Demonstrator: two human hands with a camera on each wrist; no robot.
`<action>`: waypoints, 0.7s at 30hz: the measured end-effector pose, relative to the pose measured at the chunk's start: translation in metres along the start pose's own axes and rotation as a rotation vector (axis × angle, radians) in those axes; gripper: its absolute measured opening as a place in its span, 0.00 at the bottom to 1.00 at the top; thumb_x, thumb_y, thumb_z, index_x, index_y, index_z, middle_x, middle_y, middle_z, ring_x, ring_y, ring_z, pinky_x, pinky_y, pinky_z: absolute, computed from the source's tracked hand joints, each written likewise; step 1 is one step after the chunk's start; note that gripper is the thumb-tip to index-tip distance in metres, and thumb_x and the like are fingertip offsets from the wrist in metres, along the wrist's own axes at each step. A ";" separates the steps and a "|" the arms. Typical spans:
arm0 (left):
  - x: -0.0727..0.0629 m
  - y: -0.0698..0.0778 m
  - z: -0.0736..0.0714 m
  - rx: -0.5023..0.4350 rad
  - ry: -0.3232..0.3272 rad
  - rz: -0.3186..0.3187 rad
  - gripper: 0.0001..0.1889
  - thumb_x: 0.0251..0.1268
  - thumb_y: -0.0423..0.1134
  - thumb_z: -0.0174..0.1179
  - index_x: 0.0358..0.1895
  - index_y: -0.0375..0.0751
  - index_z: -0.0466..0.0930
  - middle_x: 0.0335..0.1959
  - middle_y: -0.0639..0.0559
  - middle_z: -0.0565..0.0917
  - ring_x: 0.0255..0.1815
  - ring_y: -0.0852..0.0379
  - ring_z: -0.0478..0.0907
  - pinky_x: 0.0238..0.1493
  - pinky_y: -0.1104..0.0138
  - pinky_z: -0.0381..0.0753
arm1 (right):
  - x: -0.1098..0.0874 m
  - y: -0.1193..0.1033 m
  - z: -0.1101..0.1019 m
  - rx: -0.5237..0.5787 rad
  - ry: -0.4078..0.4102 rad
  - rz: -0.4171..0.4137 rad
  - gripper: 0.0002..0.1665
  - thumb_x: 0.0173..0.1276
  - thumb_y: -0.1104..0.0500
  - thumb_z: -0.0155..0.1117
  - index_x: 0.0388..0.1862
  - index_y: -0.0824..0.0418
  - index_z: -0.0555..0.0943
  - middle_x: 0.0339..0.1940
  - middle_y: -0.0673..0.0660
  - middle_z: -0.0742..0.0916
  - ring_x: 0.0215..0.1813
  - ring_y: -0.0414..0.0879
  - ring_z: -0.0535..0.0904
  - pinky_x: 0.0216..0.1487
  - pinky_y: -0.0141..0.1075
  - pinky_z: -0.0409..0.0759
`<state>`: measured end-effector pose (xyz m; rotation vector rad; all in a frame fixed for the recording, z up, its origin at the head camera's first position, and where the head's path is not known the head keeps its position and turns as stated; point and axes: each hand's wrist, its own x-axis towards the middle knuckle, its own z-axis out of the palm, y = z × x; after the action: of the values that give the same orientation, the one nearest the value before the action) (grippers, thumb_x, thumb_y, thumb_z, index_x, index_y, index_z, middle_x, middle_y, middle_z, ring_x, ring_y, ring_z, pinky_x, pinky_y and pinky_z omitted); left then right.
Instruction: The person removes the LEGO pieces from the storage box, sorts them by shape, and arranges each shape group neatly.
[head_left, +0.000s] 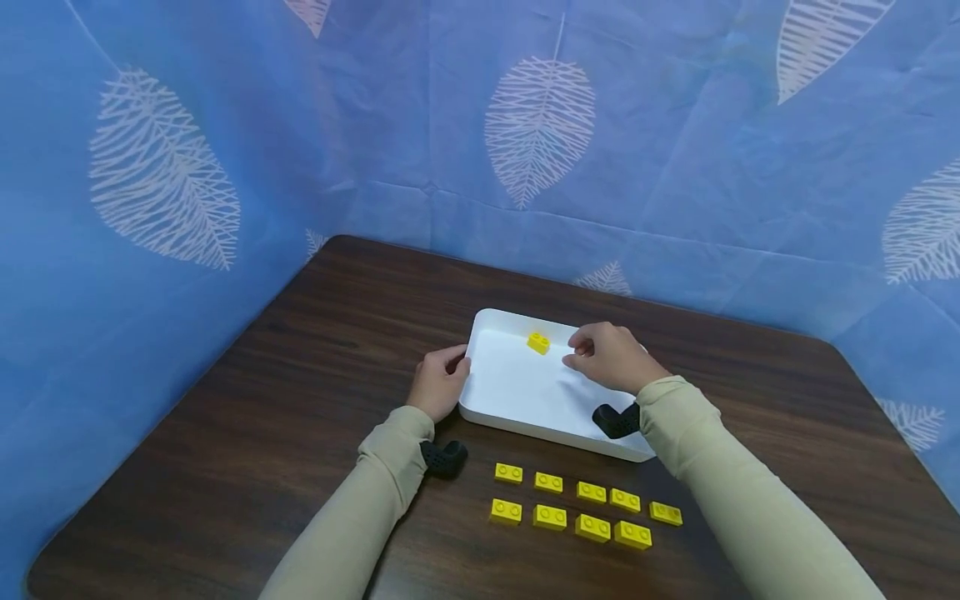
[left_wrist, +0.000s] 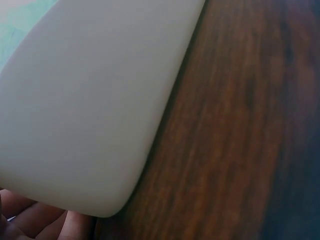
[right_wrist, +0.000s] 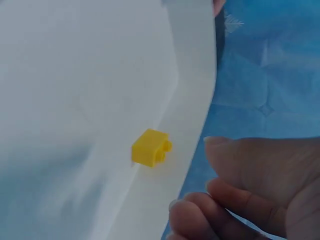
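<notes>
A shallow white tray lies on the table. One yellow toy brick rests inside, by the tray's far wall; in the right wrist view this brick has its studs turned towards that wall. My left hand grips the left end of the tray, fingertips at the rim. In the left wrist view, fingers show against the tray's end wall. Over the right part of the tray hovers my right hand, to the right of the brick, its fingers loosely bent, thumb and fingertips apart with nothing between them.
Several more yellow bricks stand in two rows on the dark wooden table, in front of the tray. Behind the table hangs a blue cloth with white leaf prints. Each wrist wears a black device.
</notes>
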<state>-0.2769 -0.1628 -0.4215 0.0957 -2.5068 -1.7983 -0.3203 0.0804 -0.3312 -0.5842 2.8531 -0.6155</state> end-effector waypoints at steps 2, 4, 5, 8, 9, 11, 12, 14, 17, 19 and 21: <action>0.000 0.000 0.001 -0.002 -0.007 0.001 0.20 0.71 0.38 0.50 0.64 0.39 0.72 0.60 0.44 0.77 0.60 0.51 0.74 0.59 0.57 0.75 | 0.007 -0.001 0.003 -0.008 -0.008 0.023 0.20 0.63 0.59 0.64 0.50 0.71 0.79 0.36 0.60 0.83 0.35 0.49 0.75 0.37 0.39 0.77; 0.001 -0.001 0.001 0.002 -0.007 0.002 0.20 0.71 0.38 0.50 0.64 0.39 0.72 0.60 0.44 0.77 0.60 0.51 0.74 0.59 0.57 0.75 | 0.015 -0.002 0.008 -0.025 -0.012 0.050 0.20 0.63 0.59 0.64 0.50 0.71 0.79 0.37 0.61 0.83 0.36 0.50 0.75 0.38 0.40 0.78; 0.001 -0.001 0.001 0.002 -0.005 0.002 0.20 0.71 0.38 0.50 0.63 0.39 0.72 0.60 0.44 0.77 0.60 0.52 0.74 0.59 0.57 0.75 | 0.019 -0.002 0.010 -0.035 -0.013 0.063 0.20 0.63 0.59 0.64 0.50 0.71 0.79 0.37 0.61 0.83 0.36 0.50 0.75 0.39 0.41 0.78; 0.001 -0.002 0.002 0.012 0.005 0.007 0.19 0.71 0.38 0.51 0.63 0.39 0.73 0.58 0.45 0.78 0.59 0.52 0.75 0.57 0.58 0.76 | 0.029 -0.001 0.018 -0.062 -0.008 0.099 0.20 0.62 0.59 0.64 0.50 0.70 0.80 0.40 0.62 0.84 0.38 0.51 0.77 0.43 0.43 0.79; 0.000 -0.002 0.003 0.014 0.006 0.010 0.19 0.71 0.38 0.51 0.63 0.39 0.73 0.58 0.45 0.78 0.58 0.52 0.75 0.57 0.58 0.77 | 0.031 0.000 0.020 -0.069 -0.007 0.112 0.20 0.63 0.59 0.63 0.49 0.70 0.80 0.40 0.63 0.84 0.38 0.52 0.77 0.44 0.44 0.79; 0.000 -0.002 0.003 0.014 0.004 0.009 0.19 0.71 0.38 0.51 0.63 0.39 0.73 0.57 0.45 0.78 0.58 0.52 0.75 0.57 0.58 0.77 | 0.037 0.002 0.025 -0.076 0.000 0.137 0.19 0.63 0.59 0.63 0.49 0.70 0.80 0.42 0.64 0.84 0.38 0.52 0.78 0.46 0.45 0.79; 0.000 -0.003 0.003 0.015 0.004 0.014 0.19 0.71 0.38 0.51 0.63 0.39 0.73 0.57 0.44 0.79 0.58 0.52 0.75 0.57 0.58 0.77 | 0.039 0.002 0.026 -0.074 0.001 0.152 0.19 0.63 0.59 0.62 0.49 0.70 0.80 0.43 0.65 0.84 0.38 0.52 0.78 0.47 0.45 0.79; -0.001 -0.003 0.003 0.012 0.001 0.018 0.19 0.71 0.38 0.50 0.63 0.37 0.72 0.57 0.43 0.78 0.58 0.51 0.75 0.57 0.58 0.77 | 0.042 0.003 0.029 -0.064 0.002 0.177 0.19 0.63 0.59 0.62 0.49 0.71 0.80 0.46 0.66 0.84 0.39 0.52 0.78 0.47 0.45 0.79; 0.000 -0.003 0.003 0.011 0.003 0.025 0.19 0.71 0.37 0.50 0.63 0.36 0.72 0.57 0.43 0.78 0.58 0.51 0.75 0.57 0.57 0.77 | 0.047 0.003 0.031 -0.051 0.002 0.202 0.19 0.64 0.59 0.61 0.49 0.70 0.80 0.48 0.66 0.83 0.39 0.52 0.78 0.46 0.45 0.79; 0.001 -0.003 0.004 0.011 0.007 0.025 0.19 0.71 0.37 0.50 0.62 0.37 0.73 0.57 0.43 0.78 0.58 0.51 0.75 0.56 0.57 0.77 | 0.050 0.004 0.033 -0.041 0.003 0.208 0.18 0.64 0.60 0.60 0.49 0.70 0.80 0.48 0.66 0.83 0.38 0.52 0.77 0.46 0.44 0.79; 0.002 -0.004 0.004 0.016 0.011 0.025 0.19 0.71 0.38 0.50 0.62 0.38 0.73 0.57 0.44 0.79 0.57 0.51 0.76 0.56 0.58 0.77 | 0.054 0.005 0.035 -0.035 0.009 0.208 0.17 0.63 0.60 0.60 0.48 0.70 0.80 0.48 0.66 0.83 0.38 0.53 0.77 0.45 0.44 0.78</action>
<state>-0.2793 -0.1606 -0.4263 0.0740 -2.5039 -1.7634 -0.3623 0.0498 -0.3686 -0.2848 2.8870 -0.5345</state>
